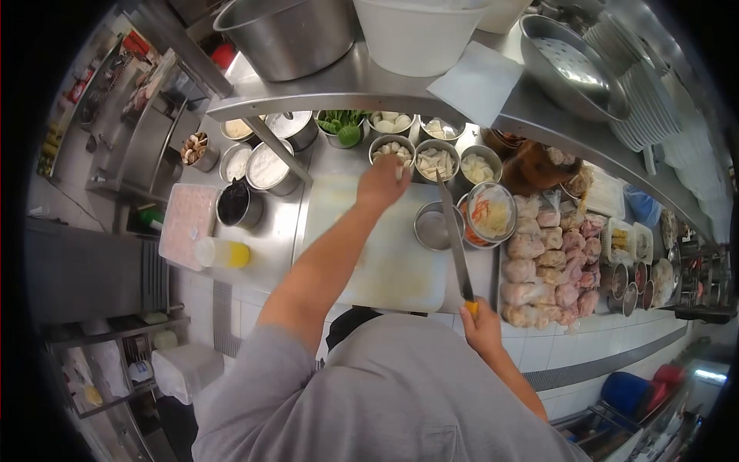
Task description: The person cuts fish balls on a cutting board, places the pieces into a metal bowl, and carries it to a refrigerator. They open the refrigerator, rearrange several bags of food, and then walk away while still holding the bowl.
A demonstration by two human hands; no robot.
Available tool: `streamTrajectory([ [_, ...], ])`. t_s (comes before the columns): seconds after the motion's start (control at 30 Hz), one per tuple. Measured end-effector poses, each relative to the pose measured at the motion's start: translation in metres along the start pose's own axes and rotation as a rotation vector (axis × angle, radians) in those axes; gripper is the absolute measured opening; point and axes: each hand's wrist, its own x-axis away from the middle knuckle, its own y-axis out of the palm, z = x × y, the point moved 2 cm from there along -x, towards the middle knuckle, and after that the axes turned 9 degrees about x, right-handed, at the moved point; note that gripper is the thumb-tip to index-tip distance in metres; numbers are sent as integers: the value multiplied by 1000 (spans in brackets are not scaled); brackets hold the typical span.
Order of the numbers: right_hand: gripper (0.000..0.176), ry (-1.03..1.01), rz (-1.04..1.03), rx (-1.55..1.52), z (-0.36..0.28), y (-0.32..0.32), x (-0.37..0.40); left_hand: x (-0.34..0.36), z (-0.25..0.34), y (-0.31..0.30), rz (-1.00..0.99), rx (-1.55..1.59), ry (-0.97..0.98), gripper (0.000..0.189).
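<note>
My right hand grips the yellow handle of a long knife. The blade points away from me, its tip close to a steel container of pale slices. My left hand is stretched forward over the far edge of a white cutting board. Its fingers are bent together at the near rim of a steel container of whitish chunks. Something small and pale shows at the fingertips, too blurred to name. Beside the blade stand a small steel bowl and a container of shredded orange and pale vegetables.
Bagged raw meat portions fill a tray on the right. A steel shelf overhangs the back containers. On the left are a squeeze bottle, a pink-filled box, a container of white powder and a black-filled container.
</note>
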Motion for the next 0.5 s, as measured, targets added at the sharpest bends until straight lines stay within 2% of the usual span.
streamTrajectory([
  [0.07,37,-20,6,-18,-2,1,-1,-36,9,-14,-20,-18,-39,35],
  [0.1,37,-20,4,-20,-3,1,0,-46,10,-22,-109,-56,20,41],
  [0.13,36,-10,-10,-18,-3,1,0,-48,10,-30,-200,-96,78,48],
  [0.23,36,-8,-31,-10,2,7,2,-25,-3,-66,-229,-119,88,58],
  [0.37,39,-19,-74,41,15,17,5,52,-37,-94,-400,-307,-220,59],
  [0.43,41,-33,-102,36,14,18,4,84,-50,-92,-462,-282,-365,52],
  [0.5,42,-57,-133,39,14,21,1,99,-50,-88,-468,-235,-387,48],
])
